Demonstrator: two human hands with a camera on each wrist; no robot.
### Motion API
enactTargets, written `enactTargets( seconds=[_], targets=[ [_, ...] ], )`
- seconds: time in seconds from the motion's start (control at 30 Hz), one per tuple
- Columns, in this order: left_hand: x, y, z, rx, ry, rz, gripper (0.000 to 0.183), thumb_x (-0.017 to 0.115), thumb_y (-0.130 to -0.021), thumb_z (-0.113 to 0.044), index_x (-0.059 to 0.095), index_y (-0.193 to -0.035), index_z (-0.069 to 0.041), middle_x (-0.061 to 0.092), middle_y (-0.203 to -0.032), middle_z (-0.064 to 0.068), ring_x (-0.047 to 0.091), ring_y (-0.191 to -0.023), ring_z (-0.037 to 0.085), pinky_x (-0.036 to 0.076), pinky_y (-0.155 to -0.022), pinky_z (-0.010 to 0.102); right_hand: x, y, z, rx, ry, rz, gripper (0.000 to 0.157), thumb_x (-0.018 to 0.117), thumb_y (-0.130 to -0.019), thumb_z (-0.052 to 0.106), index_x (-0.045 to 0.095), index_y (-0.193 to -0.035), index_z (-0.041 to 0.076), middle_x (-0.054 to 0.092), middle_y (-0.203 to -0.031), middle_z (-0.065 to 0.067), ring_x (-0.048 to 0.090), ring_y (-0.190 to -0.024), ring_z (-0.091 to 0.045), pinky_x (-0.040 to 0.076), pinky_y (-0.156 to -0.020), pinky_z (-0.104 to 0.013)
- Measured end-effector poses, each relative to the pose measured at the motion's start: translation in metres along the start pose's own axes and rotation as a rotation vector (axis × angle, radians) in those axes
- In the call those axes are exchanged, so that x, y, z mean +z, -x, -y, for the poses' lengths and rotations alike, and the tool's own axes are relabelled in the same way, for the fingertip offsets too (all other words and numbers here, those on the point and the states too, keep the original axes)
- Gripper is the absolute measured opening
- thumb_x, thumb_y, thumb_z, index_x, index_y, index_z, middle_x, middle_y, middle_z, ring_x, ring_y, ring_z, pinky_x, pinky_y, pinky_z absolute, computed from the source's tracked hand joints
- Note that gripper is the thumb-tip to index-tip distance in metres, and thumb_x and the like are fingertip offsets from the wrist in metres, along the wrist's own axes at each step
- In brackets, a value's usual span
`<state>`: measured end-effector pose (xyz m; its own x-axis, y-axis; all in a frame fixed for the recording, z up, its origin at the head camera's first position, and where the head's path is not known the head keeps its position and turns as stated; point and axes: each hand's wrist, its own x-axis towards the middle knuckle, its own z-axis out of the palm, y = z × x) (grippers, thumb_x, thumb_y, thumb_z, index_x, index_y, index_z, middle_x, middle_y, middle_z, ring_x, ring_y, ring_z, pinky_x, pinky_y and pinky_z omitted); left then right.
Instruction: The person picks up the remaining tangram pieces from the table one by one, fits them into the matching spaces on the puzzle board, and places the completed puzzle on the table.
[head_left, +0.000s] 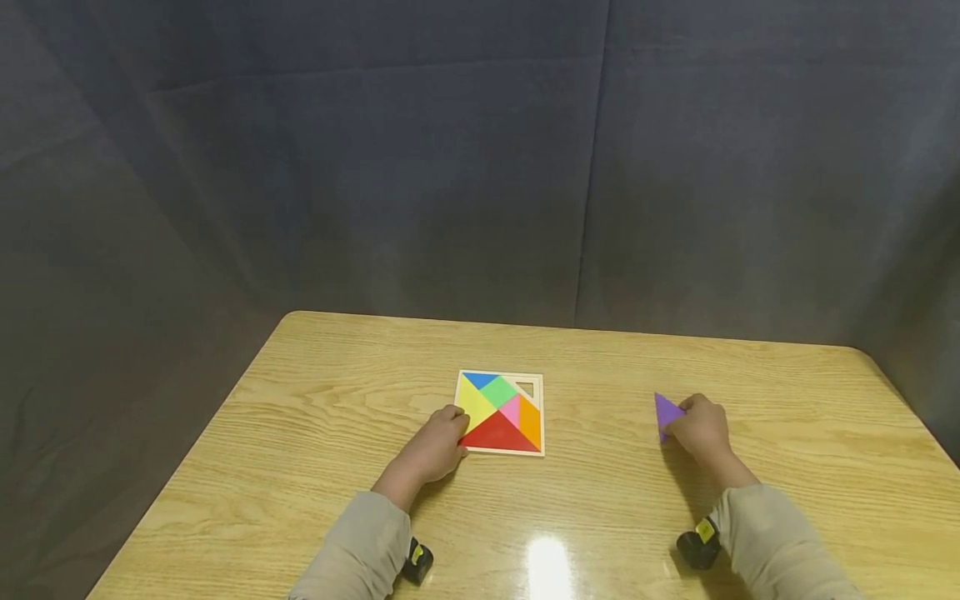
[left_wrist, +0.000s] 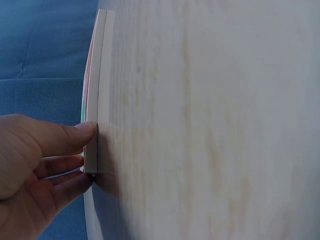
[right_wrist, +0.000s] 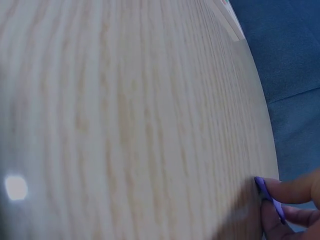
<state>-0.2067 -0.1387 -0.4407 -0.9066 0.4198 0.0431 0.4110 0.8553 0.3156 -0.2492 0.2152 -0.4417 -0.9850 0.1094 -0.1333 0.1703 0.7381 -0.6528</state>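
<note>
A square wooden tangram tray (head_left: 542, 417) lies on the table left of the right hand, holding blue, green, yellow, pink, orange and red pieces. At its upper right corner a triangular opening shows. My left hand (head_left: 438, 442) holds the tray's lower left corner, and in the left wrist view the thumb presses on the tray's side edge (left_wrist: 95, 90). Well to the right, my right hand (head_left: 703, 427) pinches a purple triangle piece (head_left: 666, 414) between thumb and fingers. The right wrist view shows this purple triangle (right_wrist: 259, 184) edge-on, close over the table, partly hidden by the fingers.
A light wood table (head_left: 600, 500) with rounded far corners stands before a dark cloth curtain (head_left: 420, 192). Each wrist wears a black camera (head_left: 699, 548) below a beige sleeve (head_left: 780, 542). A bright light reflection lies near the table's front.
</note>
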Motion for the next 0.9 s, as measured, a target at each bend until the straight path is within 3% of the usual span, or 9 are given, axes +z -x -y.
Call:
enactTargets(
  seconds=[0.2, 0.43, 0.6, 0.9],
  targets=[
    [0.001, -0.002, 0.001, 0.01, -0.013, -0.015, 0.029, 0.063, -0.075, -0.005, 0.053, -0.1, 0.006, 0.047, -0.109, 0.019, 0.045, -0.101, 0.032, 0.038, -0.088, 0.037, 0.004, -0.001, -0.002, -0.012, -0.036, -0.058, 0.04, 0.056, -0.072, -0.002, 0.043, -0.107, -0.016, 0.045, -0.1, -0.036, 0.046, -0.087, -0.042, 0.045, -0.067, -0.04],
    [0.001, -0.002, 0.002, -0.003, -0.01, -0.006, 0.032, 0.063, -0.076, -0.006, 0.053, -0.103, 0.007, 0.046, -0.11, 0.019, 0.044, -0.102, 0.032, 0.037, -0.089, 0.037, 0.009, 0.0, 0.004, -0.015, -0.117, -0.082, 0.036, 0.057, -0.074, -0.004, 0.045, -0.107, -0.013, 0.048, -0.099, -0.033, 0.048, -0.088, -0.041, 0.047, -0.065, -0.036],
    [0.002, -0.001, 0.002, -0.001, -0.007, -0.005, 0.031, 0.063, -0.076, -0.006, 0.053, -0.102, 0.007, 0.046, -0.11, 0.019, 0.044, -0.103, 0.033, 0.038, -0.089, 0.037, 0.015, 0.0, 0.009, -0.012, -0.178, -0.099, 0.035, 0.057, -0.074, -0.004, 0.046, -0.106, -0.011, 0.049, -0.094, -0.028, 0.049, -0.082, -0.032, 0.045, -0.058, -0.026],
    [0.003, -0.002, 0.002, -0.002, 0.0, -0.004, 0.031, 0.063, -0.076, -0.006, 0.053, -0.102, 0.006, 0.046, -0.111, 0.019, 0.044, -0.103, 0.032, 0.038, -0.088, 0.037, 0.025, -0.004, 0.023, 0.01, -0.305, -0.065, 0.033, 0.055, -0.076, -0.008, 0.044, -0.106, -0.011, 0.045, -0.089, -0.019, 0.05, -0.072, -0.02, 0.048, -0.056, -0.019]
  ],
)
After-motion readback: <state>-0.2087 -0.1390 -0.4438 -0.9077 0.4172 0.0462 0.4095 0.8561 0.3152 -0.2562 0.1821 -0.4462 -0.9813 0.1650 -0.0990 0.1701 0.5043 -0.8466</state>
